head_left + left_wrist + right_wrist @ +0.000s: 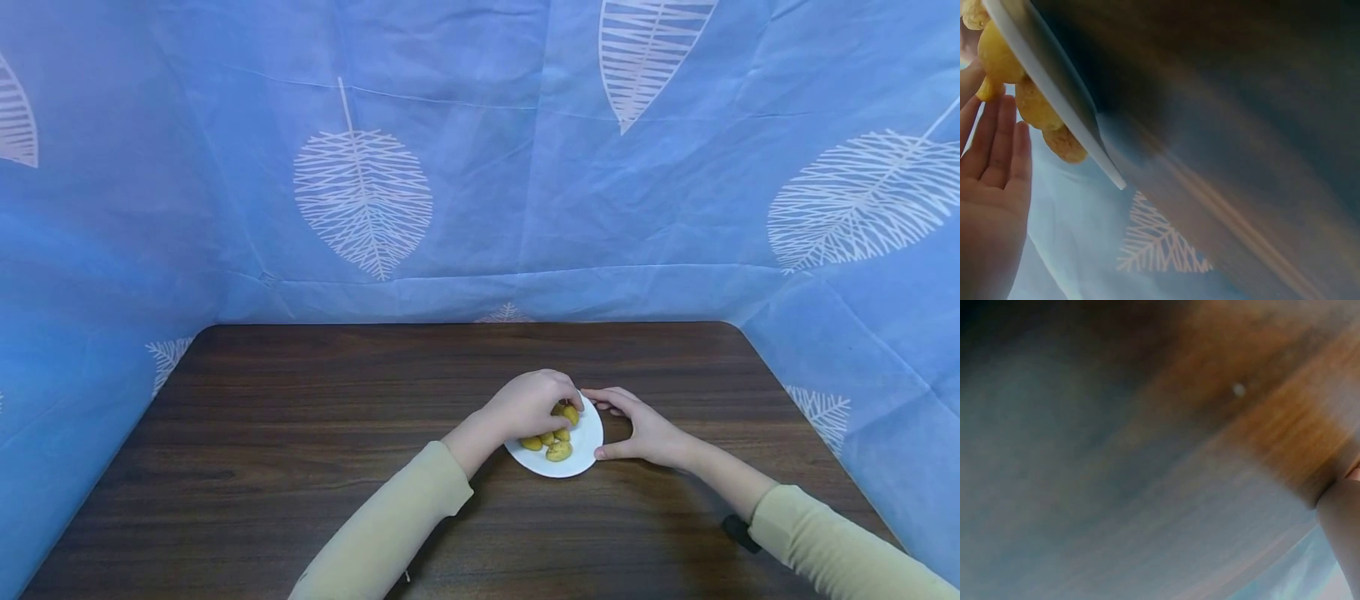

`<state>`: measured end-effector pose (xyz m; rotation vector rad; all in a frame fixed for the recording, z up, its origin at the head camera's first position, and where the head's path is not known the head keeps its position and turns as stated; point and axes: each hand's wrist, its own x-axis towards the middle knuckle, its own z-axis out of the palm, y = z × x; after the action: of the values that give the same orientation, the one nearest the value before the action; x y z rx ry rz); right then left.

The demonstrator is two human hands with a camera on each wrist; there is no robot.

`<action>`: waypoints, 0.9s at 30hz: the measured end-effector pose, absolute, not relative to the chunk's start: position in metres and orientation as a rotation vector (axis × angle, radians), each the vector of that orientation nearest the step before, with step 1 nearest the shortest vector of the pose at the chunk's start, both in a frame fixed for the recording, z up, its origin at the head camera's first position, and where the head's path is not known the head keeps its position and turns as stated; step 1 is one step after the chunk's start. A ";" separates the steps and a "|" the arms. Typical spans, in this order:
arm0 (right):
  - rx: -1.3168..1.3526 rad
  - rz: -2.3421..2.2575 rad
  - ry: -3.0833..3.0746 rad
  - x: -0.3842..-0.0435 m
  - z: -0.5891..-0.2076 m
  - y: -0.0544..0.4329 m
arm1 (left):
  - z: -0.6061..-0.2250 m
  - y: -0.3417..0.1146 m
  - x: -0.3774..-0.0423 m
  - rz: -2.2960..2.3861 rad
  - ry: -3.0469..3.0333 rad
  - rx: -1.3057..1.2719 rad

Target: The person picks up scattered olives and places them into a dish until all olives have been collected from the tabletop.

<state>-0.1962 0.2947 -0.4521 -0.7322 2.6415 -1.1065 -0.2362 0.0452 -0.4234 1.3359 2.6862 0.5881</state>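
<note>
A round white plate (573, 463) stands on the table, bearing several small yellow potatoes (558, 451) with brownish spots. From the left, my left hand (528, 404) reaches over the plate with bent fingers. Its thumb and fingertips meet around one potato (571, 414) near the far rim. In the left wrist view the fingers (1004, 140) lie right beside a bright yellow potato (989, 89), the thumb on its other side. On the plate's right, my right hand (648, 429) touches the rim with thumb and forefinger spread apart. The right wrist view shows only a sliver of that hand.
The dark wood-grain table (300, 400) has rounded far corners. Blue cloth (480, 192) with white leaf prints hangs behind it and along both sides. A small dark object (741, 532) shows beside the right sleeve.
</note>
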 end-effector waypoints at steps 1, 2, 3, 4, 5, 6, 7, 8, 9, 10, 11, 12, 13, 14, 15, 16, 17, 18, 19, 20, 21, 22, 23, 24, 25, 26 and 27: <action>-0.732 -1.108 2.641 -0.196 -0.452 0.294 | -0.424 0.047 -0.236 0.578 2.683 1.333; -0.733 -1.109 2.643 -0.196 -0.452 0.294 | -0.425 0.048 -0.237 0.568 2.681 1.331; -0.733 -1.111 2.643 -0.196 -0.452 0.294 | -0.426 0.049 -0.237 0.559 2.680 1.331; -0.734 -1.112 2.642 -0.196 -0.451 0.294 | -0.426 0.051 -0.237 0.549 2.678 1.330; -0.735 -1.113 2.641 -0.196 -0.451 0.294 | -0.426 0.051 -0.236 0.538 2.677 1.330; -0.735 -1.114 2.641 -0.196 -0.451 0.294 | -0.426 0.052 -0.236 0.530 2.677 1.329; -0.735 -1.114 2.641 -0.196 -0.452 0.294 | -0.426 0.053 -0.236 0.523 2.676 1.331; -0.735 -1.113 2.640 -0.196 -0.452 0.295 | -0.426 0.053 -0.236 0.518 2.676 1.337; -0.735 -1.113 2.640 -0.196 -0.452 0.295 | -0.426 0.053 -0.235 0.514 2.679 1.344; -0.735 -1.113 2.641 -0.196 -0.452 0.295 | -0.426 0.054 -0.235 0.510 2.682 1.350; -0.734 -1.112 2.641 -0.196 -0.452 0.295 | -0.427 0.054 -0.235 0.512 2.685 1.356; -0.734 -1.110 2.643 -0.196 -0.452 0.295 | -0.428 0.055 -0.236 0.516 2.688 1.361; -0.732 -1.109 2.643 -0.196 -0.452 0.295 | -0.428 0.055 -0.236 0.517 2.691 1.368; -0.730 -1.109 2.643 -0.197 -0.452 0.295 | -0.429 0.055 -0.236 0.516 2.695 1.371; -0.729 -1.108 2.644 -0.197 -0.452 0.295 | -0.429 0.055 -0.236 0.516 2.697 1.371; -0.728 -1.108 2.645 -0.197 -0.452 0.295 | -0.429 0.056 -0.236 0.514 2.697 1.368; -0.726 -1.109 2.644 -0.197 -0.452 0.295 | -0.429 0.056 -0.236 0.515 2.696 1.363; -0.725 -1.108 2.644 -0.197 -0.452 0.295 | -0.429 0.056 -0.236 0.511 2.696 1.359; -0.724 -1.108 2.643 -0.197 -0.452 0.295 | -0.429 0.056 -0.236 0.506 2.697 1.359; -0.723 -1.110 2.641 -0.197 -0.452 0.295 | -0.429 0.056 -0.236 0.509 2.695 1.359; -0.724 -1.110 2.641 -0.197 -0.452 0.295 | -0.428 0.055 -0.236 0.515 2.693 1.361; -0.724 -1.111 2.638 -0.196 -0.452 0.295 | -0.428 0.055 -0.236 0.523 2.691 1.365; -0.723 -1.110 2.638 -0.196 -0.452 0.295 | -0.428 0.054 -0.236 0.533 2.690 1.368; -0.724 -1.110 2.638 -0.196 -0.452 0.294 | -0.428 0.053 -0.236 0.546 2.688 1.371; -0.724 -1.109 2.639 -0.196 -0.452 0.294 | -0.428 0.052 -0.236 0.561 2.687 1.373; -0.724 -1.108 2.641 -0.196 -0.452 0.294 | -0.427 0.050 -0.236 0.574 2.686 1.373; -0.724 -1.105 2.643 -0.196 -0.452 0.294 | -0.427 0.049 -0.237 0.581 2.688 1.370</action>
<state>-0.1961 0.2943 -0.4520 -0.7242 2.6432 -1.1047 -0.2365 0.0487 -0.4267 1.3700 2.6879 0.5814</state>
